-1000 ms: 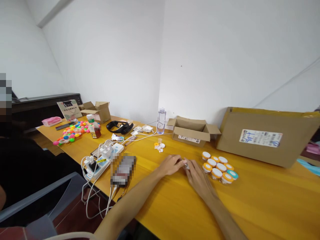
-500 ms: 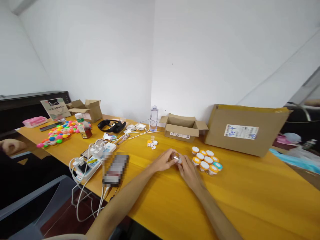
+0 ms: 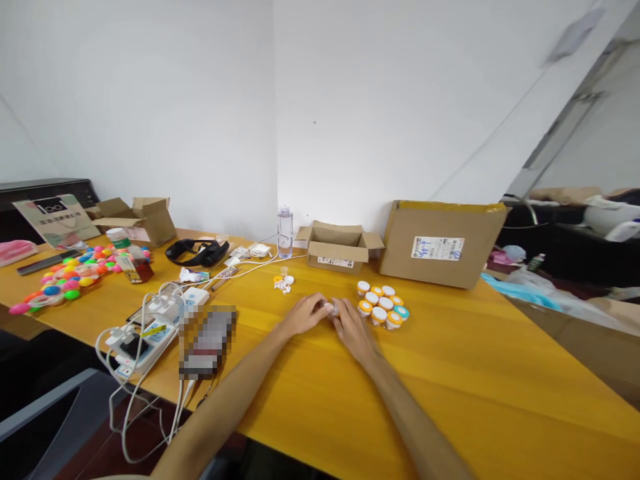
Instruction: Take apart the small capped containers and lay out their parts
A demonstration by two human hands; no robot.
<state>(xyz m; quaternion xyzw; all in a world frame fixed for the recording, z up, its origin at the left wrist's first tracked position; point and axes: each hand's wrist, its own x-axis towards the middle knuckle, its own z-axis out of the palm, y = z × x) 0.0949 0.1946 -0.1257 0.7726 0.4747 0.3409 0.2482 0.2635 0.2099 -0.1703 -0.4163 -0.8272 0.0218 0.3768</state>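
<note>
Left hand (image 3: 305,313) and right hand (image 3: 354,330) meet at the middle of the yellow table (image 3: 465,380). The fingers of both curl in on one small jar (image 3: 331,309), pinched between them low over the board.

Watching down the link, I size up the big things first. Both forearms lie across the wood towards me, and I judge that the steadiest base for fine finger work, so I would leave them resting there. The big carton (image 3: 440,243) stands on edge at the back right and the open box (image 3: 337,247) sits behind the hands. Both are well apart from them and no hindrance. The power strip (image 3: 145,333) with its white cables lies off to the left, so I would not let the left elbow wander that way.

Closer in, the cluster of capped jars (image 3: 383,307) stands just beside the right hand, with orange lids and one teal, packed touching each other. That looks like the real hazard, since a wide swing of the right wrist could topple them. I would turn with the fingertips only.

The small jar itself is mostly covered by fingers. I think its pale cap faces up, but the view is too coarse to be sure. It seems best for one hand to pin the body while the other works the top, low over the wood so a slip falls a short way. The tiny loose pieces (image 3: 283,283) lie beyond the left hand, apart from it.
</note>
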